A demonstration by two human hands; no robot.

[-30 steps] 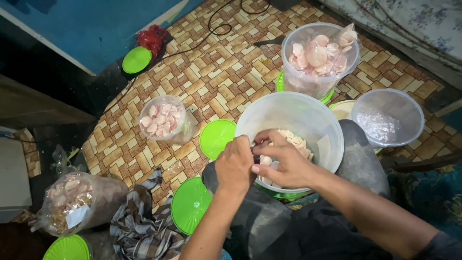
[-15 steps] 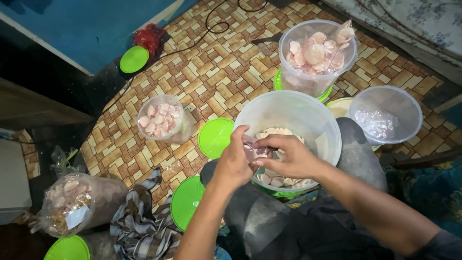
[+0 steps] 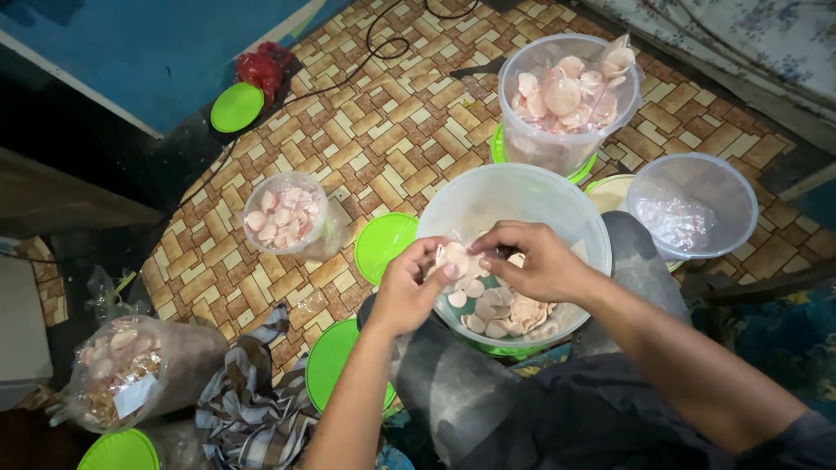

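Both the left hand point(image 3: 407, 292) and right hand point(image 3: 533, 258) pinch 1 small clear bag point(image 3: 455, 258) above the tub point(image 3: 522, 196), so spills land inside

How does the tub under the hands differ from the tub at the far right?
The tub under the hands is wider and holds a shallow layer of pale round crackers; the far-right tub is smaller and holds only a crumpled clear bag. Both the left hand and right hand work over the first; nothing touches the second. Both are clear, round, lidless plastic tubs.
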